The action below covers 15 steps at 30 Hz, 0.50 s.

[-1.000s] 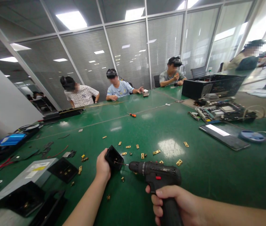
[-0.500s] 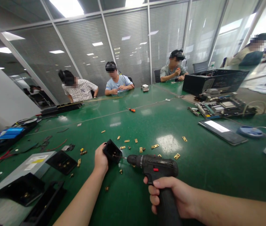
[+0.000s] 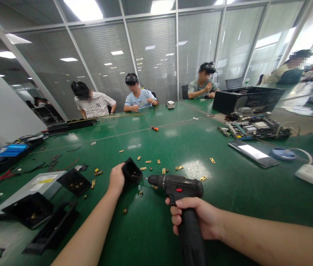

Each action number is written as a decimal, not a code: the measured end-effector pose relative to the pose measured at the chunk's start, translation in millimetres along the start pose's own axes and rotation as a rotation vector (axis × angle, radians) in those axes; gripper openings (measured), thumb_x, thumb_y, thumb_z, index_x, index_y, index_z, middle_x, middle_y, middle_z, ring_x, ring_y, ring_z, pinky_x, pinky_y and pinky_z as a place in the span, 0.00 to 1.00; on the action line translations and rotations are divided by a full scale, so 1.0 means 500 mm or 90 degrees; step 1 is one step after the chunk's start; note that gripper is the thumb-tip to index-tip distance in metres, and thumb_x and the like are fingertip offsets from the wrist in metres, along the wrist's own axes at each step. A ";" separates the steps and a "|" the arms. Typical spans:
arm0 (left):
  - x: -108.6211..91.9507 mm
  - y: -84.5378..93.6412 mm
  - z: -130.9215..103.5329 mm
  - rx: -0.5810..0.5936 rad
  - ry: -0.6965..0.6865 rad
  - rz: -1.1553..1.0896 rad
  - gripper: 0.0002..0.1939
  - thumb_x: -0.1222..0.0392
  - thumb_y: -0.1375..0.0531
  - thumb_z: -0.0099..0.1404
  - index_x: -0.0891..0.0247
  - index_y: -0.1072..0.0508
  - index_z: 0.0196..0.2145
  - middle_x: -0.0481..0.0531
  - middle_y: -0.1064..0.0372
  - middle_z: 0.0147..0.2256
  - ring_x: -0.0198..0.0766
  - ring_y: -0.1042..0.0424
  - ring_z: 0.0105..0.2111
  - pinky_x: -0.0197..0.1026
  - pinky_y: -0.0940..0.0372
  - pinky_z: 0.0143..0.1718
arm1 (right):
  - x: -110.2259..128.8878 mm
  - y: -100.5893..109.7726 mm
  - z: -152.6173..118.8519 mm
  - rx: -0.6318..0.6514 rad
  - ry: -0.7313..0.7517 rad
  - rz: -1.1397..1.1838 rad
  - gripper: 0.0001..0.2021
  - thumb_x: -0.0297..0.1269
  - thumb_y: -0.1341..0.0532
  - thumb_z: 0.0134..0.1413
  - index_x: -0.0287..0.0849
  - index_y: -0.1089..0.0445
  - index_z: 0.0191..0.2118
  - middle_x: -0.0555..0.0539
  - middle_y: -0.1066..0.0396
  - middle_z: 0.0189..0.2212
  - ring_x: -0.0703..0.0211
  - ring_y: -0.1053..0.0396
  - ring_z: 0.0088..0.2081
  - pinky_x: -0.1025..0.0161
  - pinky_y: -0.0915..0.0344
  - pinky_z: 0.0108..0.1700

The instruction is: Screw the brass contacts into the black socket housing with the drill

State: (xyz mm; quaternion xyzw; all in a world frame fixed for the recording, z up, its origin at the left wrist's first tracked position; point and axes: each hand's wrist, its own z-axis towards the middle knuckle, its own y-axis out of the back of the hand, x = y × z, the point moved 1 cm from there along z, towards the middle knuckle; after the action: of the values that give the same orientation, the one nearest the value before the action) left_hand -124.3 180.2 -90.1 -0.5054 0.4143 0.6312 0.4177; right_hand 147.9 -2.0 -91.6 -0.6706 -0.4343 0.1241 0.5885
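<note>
My left hand (image 3: 117, 178) grips a small black open-sided housing (image 3: 132, 167), tilted with its hollow side toward the drill. In my right hand (image 3: 191, 218) is a black cordless drill (image 3: 182, 186), fingers wrapped round its handle. The drill's thin bit (image 3: 142, 178) reaches into the housing near a brass-coloured part; whether it sits in a screw is too small to tell. Loose brass plates (image 3: 164, 171) and small brass screws (image 3: 141, 193) lie around the housing. More black housings (image 3: 75, 181) with brass parts inside stand to the left.
A silver metal box (image 3: 38, 188) lies at left among cables and scraps. An orange screwdriver (image 3: 154, 128) lies farther out. On the right are a phone (image 3: 253, 153), a circuit board (image 3: 258, 125) and a black computer case (image 3: 247, 99). Several people sit across the table.
The camera view has shifted slightly. Both hands keep their hold, and the bit stays inside the housing. Across the table, one person in light blue has raised a hand.
</note>
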 end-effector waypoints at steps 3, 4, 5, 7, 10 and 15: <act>0.001 0.004 0.000 0.045 0.025 0.041 0.09 0.52 0.38 0.54 0.60 0.24 0.25 0.52 0.30 0.22 0.45 0.33 0.24 0.38 0.44 0.23 | 0.000 0.000 -0.001 0.000 -0.001 -0.001 0.21 0.32 0.31 0.46 0.36 0.33 0.47 0.55 0.36 0.25 0.64 0.33 0.29 0.57 0.40 0.43; 0.000 0.007 0.001 0.062 0.031 0.057 0.10 0.51 0.38 0.54 0.60 0.25 0.24 0.52 0.31 0.20 0.44 0.34 0.22 0.37 0.45 0.22 | 0.000 0.000 -0.001 0.000 -0.001 -0.001 0.21 0.32 0.31 0.46 0.36 0.33 0.47 0.55 0.36 0.25 0.64 0.33 0.29 0.57 0.40 0.43; -0.004 0.010 0.002 0.084 0.034 0.076 0.11 0.50 0.37 0.54 0.60 0.25 0.23 0.52 0.32 0.19 0.43 0.35 0.20 0.37 0.47 0.20 | 0.000 0.000 0.000 0.000 0.000 -0.002 0.21 0.32 0.31 0.46 0.36 0.33 0.47 0.55 0.36 0.25 0.64 0.33 0.29 0.57 0.40 0.43; -0.015 0.019 0.006 0.132 0.035 0.126 0.15 0.47 0.38 0.55 0.60 0.26 0.21 0.52 0.33 0.17 0.42 0.38 0.17 0.38 0.50 0.18 | -0.001 -0.001 0.000 0.000 0.000 -0.003 0.20 0.32 0.32 0.47 0.36 0.33 0.47 0.55 0.36 0.25 0.64 0.33 0.29 0.57 0.40 0.43; -0.036 0.029 0.013 0.170 0.050 0.187 0.18 0.46 0.37 0.55 0.60 0.29 0.16 0.51 0.38 0.13 0.40 0.42 0.13 0.39 0.53 0.17 | -0.002 -0.001 0.000 0.002 0.003 -0.009 0.20 0.32 0.31 0.46 0.36 0.32 0.47 0.55 0.35 0.25 0.64 0.33 0.29 0.57 0.39 0.43; -0.048 0.032 0.024 0.112 0.072 0.135 0.14 0.57 0.33 0.51 0.58 0.32 0.14 0.47 0.42 0.11 0.40 0.42 0.15 0.39 0.51 0.19 | -0.004 -0.002 -0.002 0.005 0.006 -0.016 0.20 0.32 0.31 0.46 0.37 0.32 0.47 0.54 0.35 0.25 0.63 0.33 0.29 0.56 0.39 0.44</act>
State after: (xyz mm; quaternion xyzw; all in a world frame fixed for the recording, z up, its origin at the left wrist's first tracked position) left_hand -139.5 184.1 -63.0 -0.4547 0.5422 0.6036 0.3673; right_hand 146.8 -4.0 -91.1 -0.6635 -0.4394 0.1151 0.5945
